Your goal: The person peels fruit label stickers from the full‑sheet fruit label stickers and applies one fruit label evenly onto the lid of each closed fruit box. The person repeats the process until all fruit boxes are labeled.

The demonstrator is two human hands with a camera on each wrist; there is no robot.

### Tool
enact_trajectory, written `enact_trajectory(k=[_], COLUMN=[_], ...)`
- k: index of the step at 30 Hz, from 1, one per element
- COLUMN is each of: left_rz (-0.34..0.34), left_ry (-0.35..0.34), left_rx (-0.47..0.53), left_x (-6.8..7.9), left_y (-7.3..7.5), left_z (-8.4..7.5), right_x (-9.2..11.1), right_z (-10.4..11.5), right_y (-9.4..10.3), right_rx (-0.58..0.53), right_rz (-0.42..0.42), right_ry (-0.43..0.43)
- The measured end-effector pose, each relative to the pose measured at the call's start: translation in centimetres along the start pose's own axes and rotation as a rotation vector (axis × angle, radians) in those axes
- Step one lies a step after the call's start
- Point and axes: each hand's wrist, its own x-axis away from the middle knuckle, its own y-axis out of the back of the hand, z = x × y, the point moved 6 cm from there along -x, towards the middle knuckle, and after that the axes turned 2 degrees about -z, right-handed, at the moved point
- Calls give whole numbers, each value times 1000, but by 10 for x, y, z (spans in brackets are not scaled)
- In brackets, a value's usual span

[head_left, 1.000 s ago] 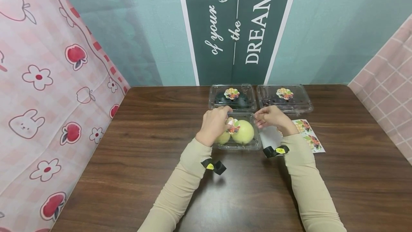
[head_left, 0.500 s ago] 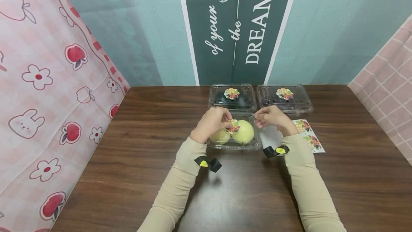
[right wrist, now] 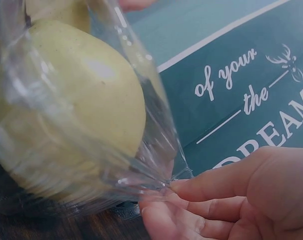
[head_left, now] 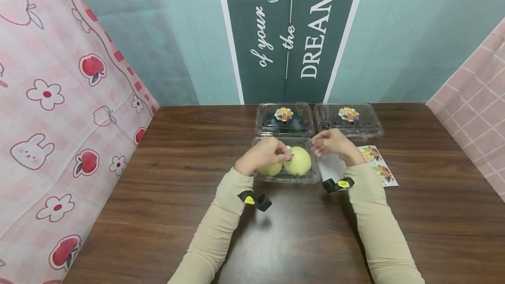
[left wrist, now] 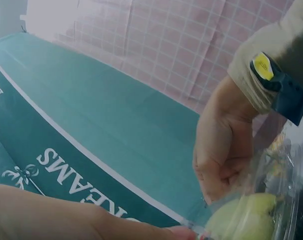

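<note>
A clear plastic fruit box [head_left: 292, 179] holds pale yellow-green round fruits [head_left: 300, 163]. My left hand [head_left: 262, 154] reaches over its lid, fingertips touching a fruit-print sticker [head_left: 291, 157] that they mostly cover. In the left wrist view the sticker is almost wholly out of sight behind the left hand [left wrist: 66, 215]. At the box's right edge, my right hand [head_left: 333, 144] pinches the thin plastic. The right wrist view shows thumb and fingers of this right hand [right wrist: 216, 200] on the edge, beside a large fruit [right wrist: 76, 110].
Two more lidded clear boxes, one left [head_left: 272, 122] and one right [head_left: 367, 122], stand behind, each with a sticker on top. A sticker sheet [head_left: 380, 170] lies partly under my right forearm. All rest on a brown wooden table [head_left: 189, 157].
My left hand first shifted left across the lid, uncovering the sticker. Its fingertips then came down and right, covering most of it again. The right hand stays at the box's edge.
</note>
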Motion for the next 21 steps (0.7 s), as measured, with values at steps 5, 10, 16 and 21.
enact_trajectory(k=[5,10,16,21], left_rz=[-54,-102,-169,-199], left_ry=[39,62,85,70], left_rx=[-2,-1,26,81], left_x=[-3,-3,-4,-5], left_y=[1,4,9,12], left_z=[6,12,21,27], right_x=[0,0,0,0], right_z=[0,1,1,1], right_y=[0,0,0,0], right_rx=[-11,-13,-11,-6], right_rz=[6,12,16,11], right_ry=[12,20,9,3])
